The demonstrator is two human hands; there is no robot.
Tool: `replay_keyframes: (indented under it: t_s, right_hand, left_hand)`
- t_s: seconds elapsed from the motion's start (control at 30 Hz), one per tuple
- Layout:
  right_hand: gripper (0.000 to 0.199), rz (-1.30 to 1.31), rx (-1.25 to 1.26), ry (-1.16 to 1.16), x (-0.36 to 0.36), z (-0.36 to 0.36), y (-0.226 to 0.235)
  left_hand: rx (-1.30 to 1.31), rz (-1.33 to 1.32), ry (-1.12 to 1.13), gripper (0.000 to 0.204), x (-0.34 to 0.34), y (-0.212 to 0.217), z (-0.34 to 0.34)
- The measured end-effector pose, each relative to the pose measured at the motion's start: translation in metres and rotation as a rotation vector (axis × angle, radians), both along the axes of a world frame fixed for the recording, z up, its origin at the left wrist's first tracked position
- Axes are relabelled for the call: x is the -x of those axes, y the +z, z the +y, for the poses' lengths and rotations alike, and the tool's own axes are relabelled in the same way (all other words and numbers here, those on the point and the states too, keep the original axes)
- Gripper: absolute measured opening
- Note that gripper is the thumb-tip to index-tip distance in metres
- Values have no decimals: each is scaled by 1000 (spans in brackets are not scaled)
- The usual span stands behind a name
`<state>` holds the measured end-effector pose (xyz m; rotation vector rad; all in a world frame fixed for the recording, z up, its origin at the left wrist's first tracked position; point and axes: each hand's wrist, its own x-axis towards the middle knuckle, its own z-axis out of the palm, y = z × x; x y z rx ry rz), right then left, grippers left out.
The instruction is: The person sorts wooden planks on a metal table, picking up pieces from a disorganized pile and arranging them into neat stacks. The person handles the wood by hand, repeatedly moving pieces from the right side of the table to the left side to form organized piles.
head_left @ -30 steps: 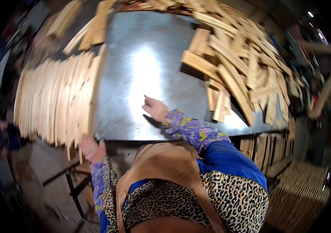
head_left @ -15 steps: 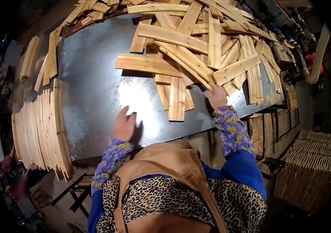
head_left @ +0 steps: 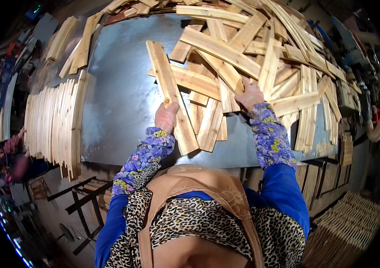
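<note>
A big flat grey metal table (head_left: 123, 102) is seen from above. Its far edge and right side are covered by a loose heap of pale flat wooden slats (head_left: 283, 62), lying crossed over each other. Along its left edge, a long row of thin pale wooden strips (head_left: 51, 120) is stood on edge, packed tight side by side. A few more pale planks (head_left: 76, 44) are laid at the far left corner.

One long pale wooden slat (head_left: 172, 96) is laid slanted on the bare metal, from the middle of the table down toward the near edge. It is gripped near its lower part by the left hand (head_left: 166, 117), with the fingers curled tight over its left edge. The slat is rested partly on other slats beside it.

A shorter pale wooden slat (head_left: 228, 89) in the heap is touched at its end by the right hand (head_left: 249, 95). The fingers are bent down on the wood, but whether it is really clamped cannot be told.
</note>
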<state>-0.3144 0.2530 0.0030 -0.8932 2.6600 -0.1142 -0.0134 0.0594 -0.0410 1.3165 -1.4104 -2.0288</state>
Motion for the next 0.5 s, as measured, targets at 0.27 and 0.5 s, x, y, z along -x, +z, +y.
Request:
replay_keyframes:
  t_s: [0.27,0.5]
  right_hand:
    - [64,-451,273,224,-128,-120,9]
    - [57,279,470,358,21,-94,-2]
  left_hand:
    - [308,123,-142,64,8,-20,19]
    - [-291,179,168,51,-5,-58,-6]
